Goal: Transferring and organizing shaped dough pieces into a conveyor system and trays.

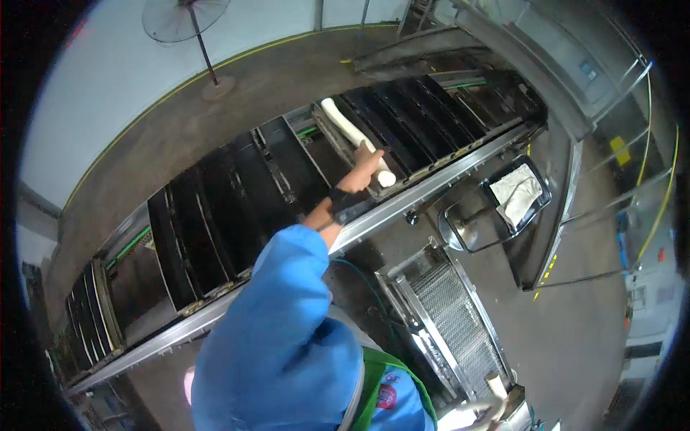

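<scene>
My left hand (365, 169), at the end of a blue sleeve with a dark band at the wrist, rests on a long pale roll that looks like dough (348, 128). Its fingers curl over the lower part of the roll; whether they grip it is hard to see. The roll lies lengthwise in a narrow slot among black trays (417, 108) on a long metal-framed conveyor (424, 172). Another pale roll end (496, 384) shows at the lower right, beside blurred pale shapes. I cannot make out whether my right hand is among them.
A metal mesh belt (454, 323) on a steel frame stands below the conveyor. To its right is a black chair (546, 190) with a pale cloth (516, 194) over it. Beyond the conveyor stands a pedestal fan (188, 14). Transparent panels (611, 165) rise at the right.
</scene>
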Available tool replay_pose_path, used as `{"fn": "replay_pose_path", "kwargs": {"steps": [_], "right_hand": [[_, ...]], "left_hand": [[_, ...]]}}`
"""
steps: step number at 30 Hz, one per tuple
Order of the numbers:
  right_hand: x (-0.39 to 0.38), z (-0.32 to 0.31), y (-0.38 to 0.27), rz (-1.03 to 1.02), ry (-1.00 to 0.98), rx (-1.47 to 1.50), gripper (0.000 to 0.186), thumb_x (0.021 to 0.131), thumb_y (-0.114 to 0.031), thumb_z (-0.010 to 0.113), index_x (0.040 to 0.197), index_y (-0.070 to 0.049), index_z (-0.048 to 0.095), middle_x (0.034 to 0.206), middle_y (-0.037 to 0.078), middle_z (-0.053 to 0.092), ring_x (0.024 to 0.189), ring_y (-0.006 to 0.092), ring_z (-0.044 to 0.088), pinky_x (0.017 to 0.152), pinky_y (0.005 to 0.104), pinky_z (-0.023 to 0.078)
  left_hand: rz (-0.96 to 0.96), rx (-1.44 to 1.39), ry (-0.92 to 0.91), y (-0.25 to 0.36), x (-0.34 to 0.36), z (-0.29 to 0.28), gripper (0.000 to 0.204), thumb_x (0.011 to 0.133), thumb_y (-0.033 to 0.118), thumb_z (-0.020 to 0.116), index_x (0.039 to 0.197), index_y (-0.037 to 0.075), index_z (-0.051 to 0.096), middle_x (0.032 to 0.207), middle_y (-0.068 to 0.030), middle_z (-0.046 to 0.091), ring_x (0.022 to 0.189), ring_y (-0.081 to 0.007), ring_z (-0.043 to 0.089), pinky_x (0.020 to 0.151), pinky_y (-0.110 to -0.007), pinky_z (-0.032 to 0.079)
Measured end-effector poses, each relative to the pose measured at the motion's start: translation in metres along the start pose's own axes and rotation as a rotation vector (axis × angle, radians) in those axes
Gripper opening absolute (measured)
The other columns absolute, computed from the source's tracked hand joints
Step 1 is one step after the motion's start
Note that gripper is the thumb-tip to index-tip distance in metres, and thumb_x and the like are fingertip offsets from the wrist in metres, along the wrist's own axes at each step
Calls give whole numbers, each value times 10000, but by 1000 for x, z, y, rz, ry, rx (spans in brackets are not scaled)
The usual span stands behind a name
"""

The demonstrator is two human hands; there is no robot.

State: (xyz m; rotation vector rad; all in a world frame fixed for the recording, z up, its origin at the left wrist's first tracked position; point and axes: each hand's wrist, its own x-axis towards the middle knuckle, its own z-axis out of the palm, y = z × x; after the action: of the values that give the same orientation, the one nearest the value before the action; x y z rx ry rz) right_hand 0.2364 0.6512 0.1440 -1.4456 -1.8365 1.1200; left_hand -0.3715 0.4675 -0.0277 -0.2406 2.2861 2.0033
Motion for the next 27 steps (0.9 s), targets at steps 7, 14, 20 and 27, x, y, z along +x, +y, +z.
{"fn": "replay_pose_path", "kwargs": {"steps": [7, 14, 20, 27], "right_hand": [[9, 147, -117, -137, -341, 434, 584, 766, -340, 455, 1232, 4, 382, 1121, 100, 474, 920, 170, 490, 747, 252, 414], [109, 357, -253, -672, -1160, 221, 644, 707, -192, 543, 1277, -7, 310, 1257, 139, 389, 1134, 216, 384, 958, 289, 269], [161, 466, -218, -720, -1179, 265, 481, 811, -161, 544, 1240, -38, 364, 1197, 104, 432, 1017, 175, 473, 836, 285, 385], [303, 342, 41, -695, -775, -858, 456, 629, -35, 602, 1065, -34, 463, 1040, 227, 468, 960, 398, 466, 807, 422, 416]], "left_hand": [[497, 619, -102, -19, -25, -38, 287, 705, 195, 557, 974, 97, 565, 1015, -120, 497, 1003, -325, 422, 854, -412, 340], [565, 983, -158, -31, -48, -37, 205, 694, 286, 562, 852, 167, 617, 993, -76, 508, 971, -269, 461, 858, -409, 316], [526, 1293, -26, -53, -37, -25, 435, 602, 286, 690, 1000, 173, 553, 1100, -75, 446, 1069, -265, 398, 932, -409, 266], [605, 1100, 166, -47, -35, -28, 179, 673, 187, 579, 831, 101, 572, 860, -63, 533, 837, -245, 501, 752, -379, 363]]}}
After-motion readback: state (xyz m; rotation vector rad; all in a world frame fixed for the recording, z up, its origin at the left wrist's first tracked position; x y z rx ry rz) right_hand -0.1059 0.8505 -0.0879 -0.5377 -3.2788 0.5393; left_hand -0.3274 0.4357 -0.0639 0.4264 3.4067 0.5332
